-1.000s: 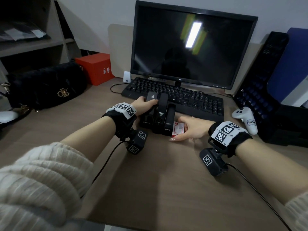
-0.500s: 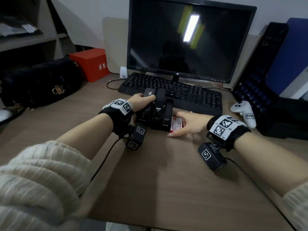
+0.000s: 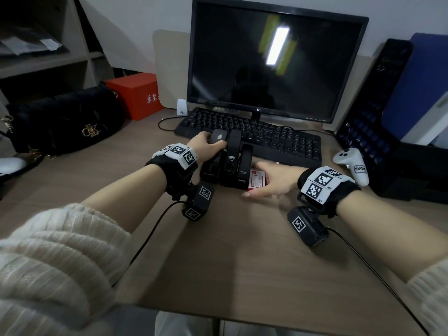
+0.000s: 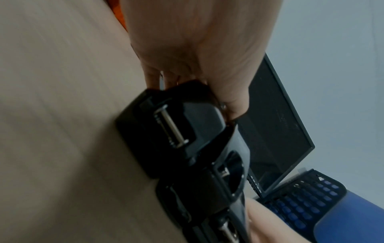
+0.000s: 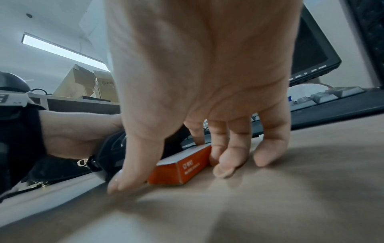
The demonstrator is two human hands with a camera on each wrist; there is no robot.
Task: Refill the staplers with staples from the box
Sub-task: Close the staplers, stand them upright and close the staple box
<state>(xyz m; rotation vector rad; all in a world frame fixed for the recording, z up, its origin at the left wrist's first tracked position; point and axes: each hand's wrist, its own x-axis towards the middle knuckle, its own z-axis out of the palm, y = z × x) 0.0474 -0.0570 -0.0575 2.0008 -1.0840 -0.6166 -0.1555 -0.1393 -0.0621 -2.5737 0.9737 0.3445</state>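
Three black staplers lie side by side in front of the keyboard: a left one (image 3: pixel 210 167), a middle one (image 3: pixel 231 161) and a right one (image 3: pixel 245 166). My left hand (image 3: pixel 206 145) grips the left stapler (image 4: pixel 187 131) around its front half, fingers curled over it, with its hinge end towards me. A small red and white staple box (image 3: pixel 257 178) lies flat against the right stapler. My right hand (image 3: pixel 266 183) holds this box (image 5: pixel 187 167), the thumb (image 5: pixel 129 177) at its near end and the fingers (image 5: pixel 228 161) along its right side. The box looks closed.
A black keyboard (image 3: pixel 266 139) and a dark monitor (image 3: pixel 274 61) stand just behind the staplers. A white controller (image 3: pixel 351 163) and a black mesh tray (image 3: pixel 373 98) are at the right. A black handbag (image 3: pixel 68 122) and a red box (image 3: pixel 135 93) sit at the left.
Both hands keep their holds in the same places. Only the head view has shifted slightly.
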